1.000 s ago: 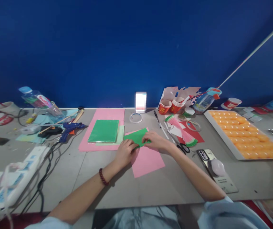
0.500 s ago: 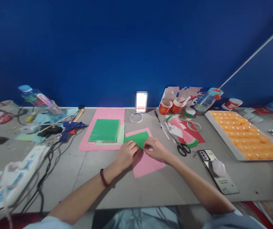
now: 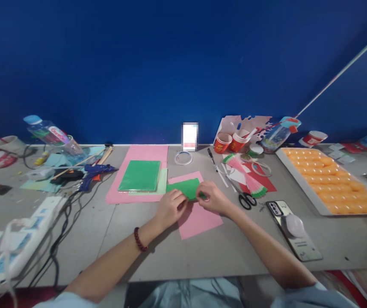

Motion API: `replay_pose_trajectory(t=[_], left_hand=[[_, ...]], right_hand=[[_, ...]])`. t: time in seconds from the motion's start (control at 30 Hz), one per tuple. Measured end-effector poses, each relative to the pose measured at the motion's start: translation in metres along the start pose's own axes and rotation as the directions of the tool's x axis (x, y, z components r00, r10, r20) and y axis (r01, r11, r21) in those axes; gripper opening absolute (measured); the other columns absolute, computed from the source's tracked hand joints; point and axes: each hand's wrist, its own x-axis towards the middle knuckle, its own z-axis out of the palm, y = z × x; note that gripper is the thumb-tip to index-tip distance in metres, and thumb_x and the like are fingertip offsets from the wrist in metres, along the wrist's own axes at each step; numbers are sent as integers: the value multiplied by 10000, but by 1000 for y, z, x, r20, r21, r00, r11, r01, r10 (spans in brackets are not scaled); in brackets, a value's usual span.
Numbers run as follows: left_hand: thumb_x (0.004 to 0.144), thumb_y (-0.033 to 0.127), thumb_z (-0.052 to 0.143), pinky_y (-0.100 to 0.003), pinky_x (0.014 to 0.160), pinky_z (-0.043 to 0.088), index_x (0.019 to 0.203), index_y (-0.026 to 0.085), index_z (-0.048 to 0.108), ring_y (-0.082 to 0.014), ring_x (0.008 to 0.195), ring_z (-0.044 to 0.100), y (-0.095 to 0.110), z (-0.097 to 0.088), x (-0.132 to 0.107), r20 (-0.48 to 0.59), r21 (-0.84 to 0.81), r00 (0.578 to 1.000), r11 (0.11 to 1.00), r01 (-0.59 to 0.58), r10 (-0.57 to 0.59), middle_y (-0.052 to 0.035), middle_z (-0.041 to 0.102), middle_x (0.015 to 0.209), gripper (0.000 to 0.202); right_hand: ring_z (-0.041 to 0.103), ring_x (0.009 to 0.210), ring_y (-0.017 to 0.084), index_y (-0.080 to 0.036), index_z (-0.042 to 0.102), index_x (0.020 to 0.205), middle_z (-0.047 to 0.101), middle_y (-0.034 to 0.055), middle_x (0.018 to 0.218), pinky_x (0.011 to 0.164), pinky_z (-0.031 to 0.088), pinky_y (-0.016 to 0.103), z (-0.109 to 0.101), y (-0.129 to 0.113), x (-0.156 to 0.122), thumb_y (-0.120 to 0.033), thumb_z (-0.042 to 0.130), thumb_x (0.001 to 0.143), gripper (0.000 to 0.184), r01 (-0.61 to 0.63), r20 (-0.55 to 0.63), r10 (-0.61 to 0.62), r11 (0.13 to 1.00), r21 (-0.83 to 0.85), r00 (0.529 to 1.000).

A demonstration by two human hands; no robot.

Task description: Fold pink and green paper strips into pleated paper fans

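Between our two hands lies the green paper (image 3: 185, 187), and both are closed on its near edge. The right hand (image 3: 214, 199) pinches the near right corner between thumb and fingertips. The left hand (image 3: 170, 207) curls its fingers onto the near left part; the view is small there, so it may be pressing down rather than pinching. Held at both ends like this, the piece stays flat and square while its edge is worked.

Under the green paper sits a pink sheet (image 3: 199, 218), lying at a slant on the table (image 3: 132, 239), probably as a clean backing. A dark bead bracelet (image 3: 138, 238) rings our left wrist.

Just to the left, a green stack (image 3: 139, 175) rests on a larger pink sheet (image 3: 145, 154), near enough to draw from. To the right, the scissors (image 3: 245, 199) lie beside the right wrist, close at hand, with a phone (image 3: 294, 231) nearer the table's front edge. Farther right stands a tray (image 3: 299, 182) filled with orange balls. Paper cups (image 3: 228, 143) and a tape ring (image 3: 183, 158) are pushed back by the blue wall, out of the working space. Far left, a glue gun (image 3: 95, 171) and a power strip (image 3: 26, 239) lie among cables, well apart from the paper.
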Motion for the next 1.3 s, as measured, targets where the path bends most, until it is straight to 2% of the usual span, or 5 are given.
replay_pose_trajectory(t=[0.27, 0.47, 0.7, 0.93, 1.3], left_hand=[[893, 221, 458, -306, 682, 448, 810, 186, 606, -172, 768, 547, 0, -4, 0, -15, -10, 999, 999, 35, -35, -47, 605, 770, 174], [869, 195, 485, -295, 703, 454, 832, 191, 601, -167, 799, 554, -5, -3, -1, -40, -62, 996, 995, 80, -82, -38, 606, 800, 122], [897, 228, 483, -290, 683, 451, 844, 187, 616, -165, 786, 559, -1, 0, 0, -15, -70, 999, 997, 36, -38, -41, 623, 809, 148], [906, 244, 486, -281, 657, 435, 838, 185, 632, -157, 752, 551, 2, 7, -2, 12, -45, 1000, 999, -4, 5, -39, 609, 776, 171], [891, 219, 497, -280, 660, 434, 836, 184, 617, -162, 758, 544, 4, 4, -1, -12, -75, 1000, 997, 11, -11, -40, 616, 789, 137]], right_hand=[[551, 791, 174, -202, 587, 740, 608, 19, 783, 786, 402, 319, -23, 16, -2, -95, 575, 703, 113, -19, 62, 20, 1000, -9, 998], [539, 780, 172, -197, 581, 761, 604, 27, 804, 763, 421, 318, -38, 36, -6, -83, 540, 719, 127, -78, -22, 78, 997, 25, 997], [553, 786, 168, -203, 595, 865, 616, 35, 838, 765, 443, 316, -21, 13, -3, -178, 589, 768, 101, -35, 38, 30, 992, 121, 999], [565, 850, 182, -205, 597, 776, 625, 29, 821, 809, 420, 314, -4, -5, 0, -89, 579, 708, 136, 24, 61, -28, 997, 70, 998], [555, 782, 169, -195, 574, 732, 611, 22, 781, 764, 411, 298, -11, 1, 0, -59, 568, 678, 147, 34, 56, -37, 998, 52, 998]])
